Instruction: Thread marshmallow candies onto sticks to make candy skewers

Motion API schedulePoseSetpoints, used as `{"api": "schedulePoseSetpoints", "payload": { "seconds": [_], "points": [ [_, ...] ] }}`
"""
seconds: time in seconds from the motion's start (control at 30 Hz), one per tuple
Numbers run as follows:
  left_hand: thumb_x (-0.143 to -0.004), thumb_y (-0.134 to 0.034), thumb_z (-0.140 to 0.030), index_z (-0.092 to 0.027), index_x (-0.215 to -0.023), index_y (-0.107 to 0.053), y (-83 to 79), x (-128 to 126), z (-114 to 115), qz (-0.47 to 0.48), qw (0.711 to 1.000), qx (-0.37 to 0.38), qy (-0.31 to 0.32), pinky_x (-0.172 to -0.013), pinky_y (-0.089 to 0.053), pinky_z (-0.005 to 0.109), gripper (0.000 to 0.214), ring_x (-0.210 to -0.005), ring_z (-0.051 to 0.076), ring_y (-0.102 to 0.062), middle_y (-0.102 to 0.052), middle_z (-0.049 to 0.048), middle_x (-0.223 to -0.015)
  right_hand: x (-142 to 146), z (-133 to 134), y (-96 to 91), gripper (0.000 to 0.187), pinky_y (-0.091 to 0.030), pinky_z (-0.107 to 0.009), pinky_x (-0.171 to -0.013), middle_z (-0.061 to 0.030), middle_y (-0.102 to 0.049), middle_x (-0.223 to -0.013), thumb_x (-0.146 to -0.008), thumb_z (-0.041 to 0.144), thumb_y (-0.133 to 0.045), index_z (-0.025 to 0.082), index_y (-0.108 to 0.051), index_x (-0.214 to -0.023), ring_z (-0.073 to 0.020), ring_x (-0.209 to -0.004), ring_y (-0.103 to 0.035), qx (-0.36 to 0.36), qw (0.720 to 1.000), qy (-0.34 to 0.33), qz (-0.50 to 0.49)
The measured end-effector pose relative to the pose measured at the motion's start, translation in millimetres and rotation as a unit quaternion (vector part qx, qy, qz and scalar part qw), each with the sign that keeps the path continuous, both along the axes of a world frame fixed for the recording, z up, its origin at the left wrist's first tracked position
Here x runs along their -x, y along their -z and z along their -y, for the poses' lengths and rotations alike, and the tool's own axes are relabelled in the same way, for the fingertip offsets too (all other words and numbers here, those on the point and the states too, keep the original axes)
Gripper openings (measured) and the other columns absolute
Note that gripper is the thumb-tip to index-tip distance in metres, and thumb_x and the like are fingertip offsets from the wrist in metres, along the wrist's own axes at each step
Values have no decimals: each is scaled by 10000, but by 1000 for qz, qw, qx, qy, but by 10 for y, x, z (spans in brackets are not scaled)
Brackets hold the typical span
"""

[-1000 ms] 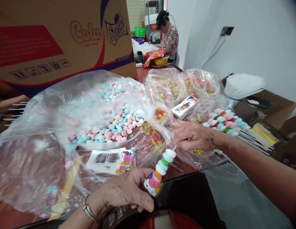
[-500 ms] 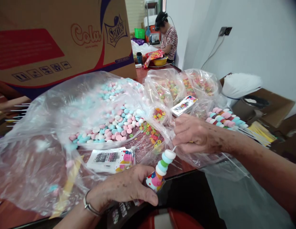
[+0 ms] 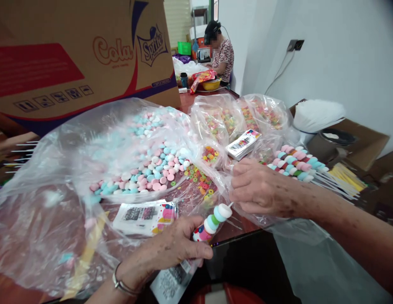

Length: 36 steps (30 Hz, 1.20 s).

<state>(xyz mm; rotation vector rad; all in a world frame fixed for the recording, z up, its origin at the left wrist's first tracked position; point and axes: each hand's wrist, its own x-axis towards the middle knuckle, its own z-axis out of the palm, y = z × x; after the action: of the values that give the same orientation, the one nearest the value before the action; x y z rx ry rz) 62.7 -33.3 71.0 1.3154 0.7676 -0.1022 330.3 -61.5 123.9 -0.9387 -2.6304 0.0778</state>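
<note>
In my left hand (image 3: pixel 180 242) is a printed plastic sleeve (image 3: pixel 171 285), its lower end hanging below my palm. A candy skewer (image 3: pixel 219 217) of white, blue and green pieces stands partly in the sleeve's top and tilts to the upper right. Its thin stick end meets the curled fingers of my right hand (image 3: pixel 258 188), which are closed at the stick; the exact grip is hidden. Beside my left hand lies a stack of printed sleeves (image 3: pixel 145 216). Pink, blue and white candies (image 3: pixel 155 173) spread beyond it on clear plastic, with small coloured rings (image 3: pixel 199 177) alongside.
A large cardboard box (image 3: pixel 72 55) stands at the back left. Bags of ring candies (image 3: pixel 228 118) and another printed stack (image 3: pixel 243 143) lie ahead. Finished-looking skewers (image 3: pixel 294 162) are piled at the right. A person (image 3: pixel 220 55) sits at the far end; another person's arm (image 3: pixel 15 141) shows at left.
The skewer and sleeve have tilted further right, and the skewer sits slightly lower. More of the sleeve's lower end now shows beneath my left hand. My right hand has shifted slightly down.
</note>
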Motion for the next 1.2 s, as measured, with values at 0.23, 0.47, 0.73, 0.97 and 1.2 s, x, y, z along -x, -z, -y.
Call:
{"api": "schedulePoseSetpoints", "payload": {
  "seconds": [0.23,0.47,0.73,0.97,1.2],
  "points": [
    [-716,-812,-340,-190,-942,-581,22,7,10,9,999,25,-28,-386,-327,167,356,-416,56,-422,-611,-62,-647,-97,11,46,214,-277,-324,-712,9,-549,-631,-880,105,-513,198,-632,-728,-165,-692,-420,50,998,15,-28],
    [-714,-818,-395,-181,-861,-577,-26,-36,2,6,999,-16,33,-408,-323,181,354,-457,75,-484,-543,-63,-644,80,92,-36,234,-282,-339,-715,-20,-587,-688,-911,153,-514,190,-591,-693,-175,-700,-409,18,999,-30,18],
    [-745,-797,-333,-204,-1022,-545,93,-200,105,48,998,12,-43,-432,-366,187,395,-477,105,-547,-582,-61,-601,64,-27,212,222,-319,-294,-704,-3,-614,-665,-848,119,-501,170,-634,-678,-151,-697,-488,149,986,40,-62],
    [-658,-856,-317,-201,-1021,-528,122,-301,180,70,995,52,-55,-405,-380,187,502,-440,105,-551,-617,-52,-618,58,-70,229,189,-332,-291,-734,22,-632,-653,-801,98,-546,172,-662,-671,-136,-696,-496,210,977,-10,-43],
    [-733,-790,-417,-217,-1100,-461,159,-415,256,124,975,54,-176,-395,-435,200,532,-460,110,-571,-604,-48,-712,81,-94,296,215,-345,-279,-719,9,-655,-680,-798,110,-505,165,-698,-721,-139,-701,-531,222,972,19,-74]
  ]
}}
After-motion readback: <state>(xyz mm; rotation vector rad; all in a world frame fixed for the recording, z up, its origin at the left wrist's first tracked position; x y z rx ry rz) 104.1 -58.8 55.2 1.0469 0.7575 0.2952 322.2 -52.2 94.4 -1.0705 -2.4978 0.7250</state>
